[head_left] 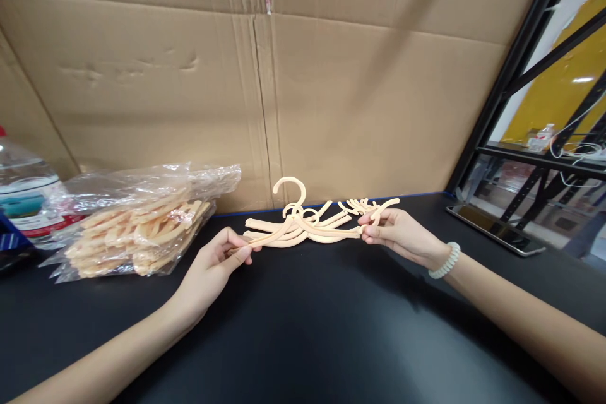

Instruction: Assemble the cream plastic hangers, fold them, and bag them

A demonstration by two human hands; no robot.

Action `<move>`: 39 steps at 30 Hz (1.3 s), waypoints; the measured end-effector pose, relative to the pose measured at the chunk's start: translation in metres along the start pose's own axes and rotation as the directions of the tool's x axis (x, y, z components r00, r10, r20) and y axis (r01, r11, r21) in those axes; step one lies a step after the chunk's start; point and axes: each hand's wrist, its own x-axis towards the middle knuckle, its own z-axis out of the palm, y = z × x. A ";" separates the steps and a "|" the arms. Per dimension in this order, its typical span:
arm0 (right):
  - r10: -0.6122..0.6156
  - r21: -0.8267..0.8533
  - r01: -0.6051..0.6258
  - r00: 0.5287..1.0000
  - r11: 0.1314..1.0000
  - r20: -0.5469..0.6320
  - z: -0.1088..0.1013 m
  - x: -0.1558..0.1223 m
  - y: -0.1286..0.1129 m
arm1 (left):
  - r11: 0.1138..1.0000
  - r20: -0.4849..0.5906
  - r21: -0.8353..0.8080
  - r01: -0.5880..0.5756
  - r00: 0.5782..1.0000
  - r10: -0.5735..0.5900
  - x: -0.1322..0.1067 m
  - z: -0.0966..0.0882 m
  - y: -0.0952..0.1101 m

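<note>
A cream plastic clothes hanger (272, 237) stands out in the middle, its hook (303, 188) pointing up. My left hand (215, 265) is closed, with thumb and fingers pinching the end of its left arm. On the other side my right hand (400, 233) is closed at the end of the right arm. A curved cream piece (389, 202) rises from the right fingers; whether it is joined to the hanger cannot be seen. Right behind the hanger lie several more cream hanger parts (338, 221). Small curved hook pieces (353, 205) lie near the right fingertips.
Clear plastic bags (142, 233) full of cream hanger parts lie at left, beside a large labelled bottle (28, 189). Cardboard (379, 95) walls the back of the black table (303, 328). A flat dark device (495, 230) rests at right, near a black metal rack (502, 88).
</note>
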 end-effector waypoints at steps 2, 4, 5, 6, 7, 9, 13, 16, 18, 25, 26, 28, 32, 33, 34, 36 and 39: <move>0.005 0.008 -0.005 1.000 1.000 0.022 0.000 0.000 0.000 | 1.000 0.003 -0.007 -0.002 1.000 0.002 0.000 0.000 0.000; 0.020 0.012 -0.021 0.999 1.000 0.049 -0.001 0.000 0.000 | 1.000 0.007 -0.020 -0.008 1.000 0.009 0.000 0.001 0.001; 0.030 0.013 -0.031 0.998 0.999 0.062 -0.001 0.000 0.000 | 1.000 0.009 -0.024 -0.011 1.000 0.011 0.000 0.001 0.001; 0.040 0.014 -0.041 0.997 0.999 0.073 -0.001 -0.001 0.000 | 1.000 0.013 -0.027 -0.013 1.000 0.013 0.000 0.001 0.001; 0.050 0.014 -0.051 0.995 0.999 0.086 -0.001 -0.001 0.000 | 0.999 0.016 -0.029 -0.014 1.000 0.015 0.000 0.001 0.001; 0.075 0.016 -0.078 0.990 0.997 0.121 0.000 -0.002 -0.001 | 0.999 0.021 -0.033 -0.013 1.000 0.014 0.000 0.001 0.001; 0.130 0.055 -0.142 0.974 0.988 0.186 0.000 -0.004 -0.002 | 0.999 0.021 -0.041 -0.017 1.000 0.018 -0.001 0.001 0.002; 0.164 0.064 -0.178 0.969 0.982 0.187 -0.001 -0.004 -0.002 | 0.999 0.029 -0.032 -0.025 0.999 0.026 -0.001 0.001 0.001; 0.180 0.049 -0.192 0.966 0.980 0.187 -0.001 -0.003 -0.002 | 0.999 0.036 -0.023 -0.028 0.999 0.029 -0.002 0.000 0.000; 0.190 0.007 -0.194 0.966 0.981 0.175 0.001 -0.004 0.001 | 1.000 0.039 -0.012 -0.024 0.999 0.025 -0.002 0.000 0.000; 0.189 -0.004 -0.191 0.966 0.982 0.179 0.001 -0.004 0.001 | 1.000 0.039 -0.011 -0.024 0.999 0.024 -0.002 0.000 0.000; 0.189 -0.029 -0.187 0.965 0.982 0.180 0.003 -0.004 0.001 | 1.000 0.040 -0.005 -0.024 0.999 0.024 -0.002 0.001 0.000; 0.180 -0.037 -0.176 0.968 0.984 0.176 0.006 -0.004 0.003 | 1.000 0.037 0.004 -0.024 0.999 0.023 -0.001 0.001 0.001; 0.180 -0.030 -0.177 0.968 0.984 0.176 0.007 -0.004 0.004 | 1.000 0.036 0.000 -0.023 0.999 0.023 -0.002 0.001 0.002; 0.181 -0.023 -0.180 0.968 0.983 0.176 0.008 -0.004 0.005 | 1.000 0.035 -0.007 -0.021 0.999 0.022 -0.002 0.001 0.002; 0.187 -0.015 -0.187 0.967 0.982 0.171 0.009 -0.003 0.007 | 0.999 0.034 -0.022 -0.026 0.999 0.027 -0.002 0.002 0.003; 0.185 -0.019 -0.184 0.970 0.983 0.159 0.009 -0.002 0.009 | 0.999 0.028 -0.031 -0.042 0.999 0.043 -0.002 0.002 0.002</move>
